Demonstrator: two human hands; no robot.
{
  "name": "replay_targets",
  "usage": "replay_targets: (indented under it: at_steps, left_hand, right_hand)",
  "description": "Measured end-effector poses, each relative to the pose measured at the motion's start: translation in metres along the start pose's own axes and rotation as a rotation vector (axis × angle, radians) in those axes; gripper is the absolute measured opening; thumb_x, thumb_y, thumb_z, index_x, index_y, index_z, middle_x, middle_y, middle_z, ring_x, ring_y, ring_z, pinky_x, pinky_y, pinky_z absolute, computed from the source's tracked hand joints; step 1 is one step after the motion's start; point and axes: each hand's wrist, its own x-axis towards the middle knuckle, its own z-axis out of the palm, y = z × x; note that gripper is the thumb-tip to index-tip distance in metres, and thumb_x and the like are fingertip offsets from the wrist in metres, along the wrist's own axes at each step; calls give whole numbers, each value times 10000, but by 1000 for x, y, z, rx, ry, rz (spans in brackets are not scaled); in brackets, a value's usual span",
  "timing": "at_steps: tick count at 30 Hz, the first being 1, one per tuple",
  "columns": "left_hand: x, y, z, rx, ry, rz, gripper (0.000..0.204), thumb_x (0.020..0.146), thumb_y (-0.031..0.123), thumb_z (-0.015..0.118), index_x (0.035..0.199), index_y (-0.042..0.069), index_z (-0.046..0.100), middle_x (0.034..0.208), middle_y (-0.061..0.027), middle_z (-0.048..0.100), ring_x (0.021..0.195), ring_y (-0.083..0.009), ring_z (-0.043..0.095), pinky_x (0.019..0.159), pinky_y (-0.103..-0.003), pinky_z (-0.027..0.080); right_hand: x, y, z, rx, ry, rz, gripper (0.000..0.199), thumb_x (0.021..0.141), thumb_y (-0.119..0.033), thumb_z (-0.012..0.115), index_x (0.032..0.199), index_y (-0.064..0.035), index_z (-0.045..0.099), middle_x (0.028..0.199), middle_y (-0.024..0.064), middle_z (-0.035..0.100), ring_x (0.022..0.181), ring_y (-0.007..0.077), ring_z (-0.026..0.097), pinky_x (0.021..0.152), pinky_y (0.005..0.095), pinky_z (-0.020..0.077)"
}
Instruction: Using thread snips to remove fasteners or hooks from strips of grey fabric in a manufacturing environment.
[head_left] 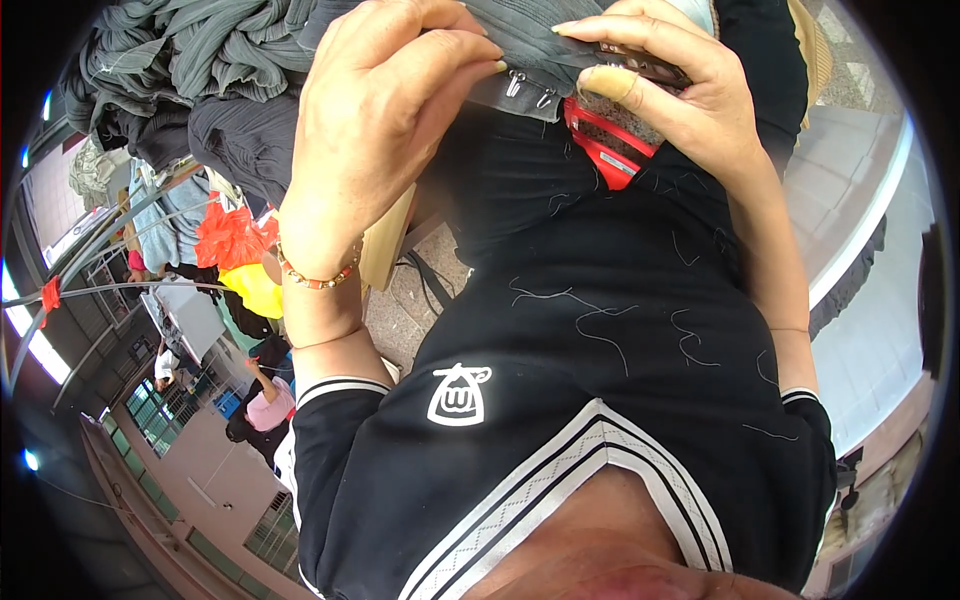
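Observation:
A grey ribbed garment (535, 35) lies at the top of the view, with a darker flat band (535, 105) along its near edge. Small silver metal pieces (516, 82), like hooks or pins, sit on that band. My left hand (385, 110) is closed in a pinch right at the band; anything between the fingertips is too small to make out. On the other side, my right hand (680, 85) grips the garment between thumb and fingers, a yellowish wrap on its thumb. A dark speckled strip (645, 62) shows inside that grip.
Heaped grey garments (240, 130) lie at the upper left. Below them hang red plastic (232, 235) and a yellow item (255, 290). A red slotted piece (610, 155) shows under my right hand. A white surface (845, 190) stands right; another person (268, 405) is at far left.

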Motion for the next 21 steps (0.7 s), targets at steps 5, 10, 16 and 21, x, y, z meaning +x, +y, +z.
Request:
replay_targets:
  at_steps: [5, 10, 16, 21]
  left_hand:
    - [3, -4, -1, 30, 19, 122, 162, 791, -7, 766, 940, 36, 719, 974, -82, 706, 939, -238, 680, 830, -328, 528]
    - [-4, -6, 4, 16, 67, 86, 167, 795, -6, 764, 944, 24, 695, 965, -86, 705, 926, -240, 676, 848, -330, 520]
    - [-2, -10, 8, 43, 103, 111, 136, 824, 27, 759, 940, 34, 689, 924, -66, 709, 910, -235, 673, 909, -362, 516]
    - [-3, -18, 13, 54, 126, 159, 105, 855, 47, 747, 943, 42, 690, 894, -47, 711, 903, -236, 673, 972, -411, 509]
  right_hand:
    - [8, 25, 12, -18, 2, 6, 300, 803, -32, 799, 1090, 22, 729, 879, 76, 649, 807, 163, 582, 723, 275, 459]
    - [0, 3, 7, 16, 82, 15, 322, 800, -26, 801, 1110, 18, 726, 887, 71, 633, 779, 162, 581, 691, 264, 458]
    - [-3, 14, 3, -59, 38, -220, 365, 790, -48, 817, 1139, 8, 725, 889, 73, 626, 775, 174, 581, 680, 276, 443]
    - [-2, 3, 4, -27, -4, -172, 363, 802, -68, 815, 1147, -2, 724, 877, 71, 619, 784, 182, 581, 694, 280, 431]
